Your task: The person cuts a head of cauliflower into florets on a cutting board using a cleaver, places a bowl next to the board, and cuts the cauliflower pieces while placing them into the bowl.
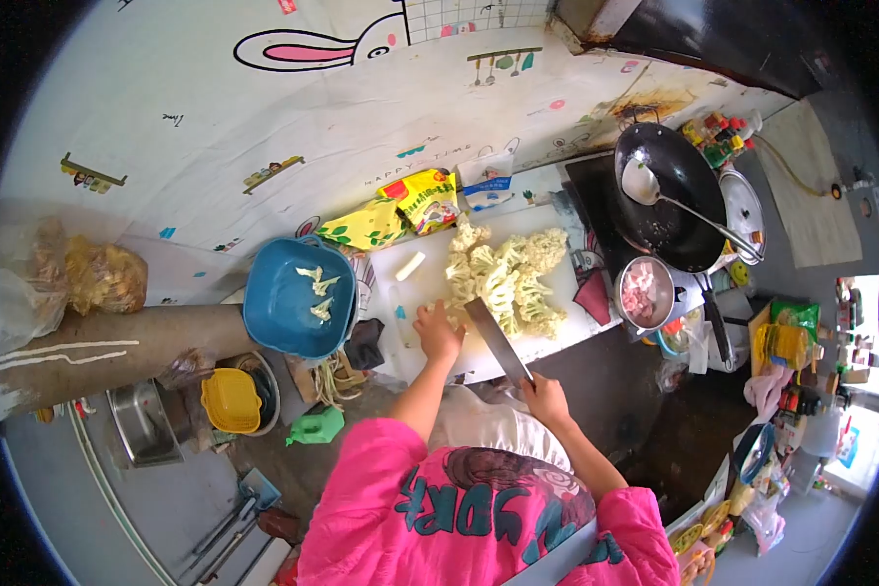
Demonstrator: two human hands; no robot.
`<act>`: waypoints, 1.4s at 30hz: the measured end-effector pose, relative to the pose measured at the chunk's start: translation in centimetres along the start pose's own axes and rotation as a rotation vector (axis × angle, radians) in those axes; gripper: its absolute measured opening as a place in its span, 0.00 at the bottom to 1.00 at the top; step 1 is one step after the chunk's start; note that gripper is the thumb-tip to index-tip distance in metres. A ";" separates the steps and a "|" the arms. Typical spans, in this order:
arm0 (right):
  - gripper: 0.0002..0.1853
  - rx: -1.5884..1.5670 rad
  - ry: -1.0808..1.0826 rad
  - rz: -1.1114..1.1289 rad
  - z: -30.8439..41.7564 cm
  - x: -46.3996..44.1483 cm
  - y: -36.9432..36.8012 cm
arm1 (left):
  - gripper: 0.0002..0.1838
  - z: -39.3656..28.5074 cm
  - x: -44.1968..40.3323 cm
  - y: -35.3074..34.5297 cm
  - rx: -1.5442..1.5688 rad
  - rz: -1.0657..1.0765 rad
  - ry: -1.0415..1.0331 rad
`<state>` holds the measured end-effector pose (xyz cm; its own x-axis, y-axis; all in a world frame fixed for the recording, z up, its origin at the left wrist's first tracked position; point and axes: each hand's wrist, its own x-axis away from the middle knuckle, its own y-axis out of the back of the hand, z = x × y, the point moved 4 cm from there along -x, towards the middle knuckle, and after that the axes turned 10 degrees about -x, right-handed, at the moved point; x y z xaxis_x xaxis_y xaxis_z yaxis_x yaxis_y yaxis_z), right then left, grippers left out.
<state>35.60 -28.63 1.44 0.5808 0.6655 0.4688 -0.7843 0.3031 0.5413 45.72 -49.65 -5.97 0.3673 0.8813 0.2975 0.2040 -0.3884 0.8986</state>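
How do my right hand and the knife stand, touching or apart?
Touching: the head view shows the right hand closed around the handle end of the knife.

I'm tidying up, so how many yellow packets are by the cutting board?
2: the right yellow packet is beside the blue-and-white bag; the left yellow packet is nearer the blue basin. More could be hidden behind them.

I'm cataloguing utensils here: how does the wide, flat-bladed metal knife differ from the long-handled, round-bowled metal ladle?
The wide, flat-bladed metal knife has a long straight-sided blade; the long-handled metal ladle ends in a rounded bowl. The right hand grips the knife, while the ladle, untouched, rests in the round black wok. Both look metallic.
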 end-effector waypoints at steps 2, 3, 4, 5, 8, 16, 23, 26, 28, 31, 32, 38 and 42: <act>0.12 0.039 -0.009 0.018 -0.1 0.0 0.1 | 0.34 -0.4 0.5 -0.1 -0.004 -0.033 0.005; 0.12 0.058 -0.012 0.028 -0.1 -0.1 0.1 | 0.32 -0.4 0.7 -0.2 -0.003 -0.051 0.010; 0.12 0.060 -0.012 0.027 -0.1 0.0 0.0 | 0.31 -0.4 0.9 -0.2 -0.002 -0.069 0.017; 0.12 0.063 -0.011 0.027 -0.1 0.0 0.0 | 0.30 -0.5 0.9 -0.3 0.012 -0.065 0.004; 0.12 0.068 0.002 0.038 -0.1 0.0 -0.1 | 0.26 0.0 0.6 -1.1 0.045 -0.076 -0.041; 0.12 0.116 0.066 0.075 0.3 -0.7 -0.8 | 0.21 4.9 -0.8 -2.5 0.397 -0.196 -0.234; 0.14 0.169 0.081 0.125 1.1 -2.1 -2.6 | 0.14 6.9 -1.2 1.9 1.146 0.022 0.136; 0.15 0.166 0.104 0.123 1.5 -2.5 -3.3 | 0.14 7.5 -1.7 6.4 1.289 -0.028 0.027; 0.15 0.164 0.117 0.115 1.3 -2.8 -3.8 | 0.15 8.4 -2.2 10.6 1.295 -0.123 -0.101; 0.14 0.174 0.087 0.133 0.7 -3.4 -4.6 | 0.13 10.3 -2.8 16.3 1.042 -0.304 -0.129; 0.14 0.165 0.081 0.140 0.5 -3.6 -4.7 | 0.12 11.9 -3.8 16.4 1.013 -0.376 -0.157; 0.14 0.196 0.089 0.128 0.6 -3.3 -4.7 | 0.14 14.9 -4.3 17.8 0.118 -0.515 0.045; 0.14 0.190 0.078 0.151 0.8 -2.8 -3.9 | 0.12 9.9 -3.0 18.2 -0.011 -0.636 -0.059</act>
<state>37.22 -32.28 -1.47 0.4359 0.7464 0.5028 -0.8014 0.0677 0.5943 57.30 -62.03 6.25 0.2269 0.9220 -0.3136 0.3896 0.2092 0.8969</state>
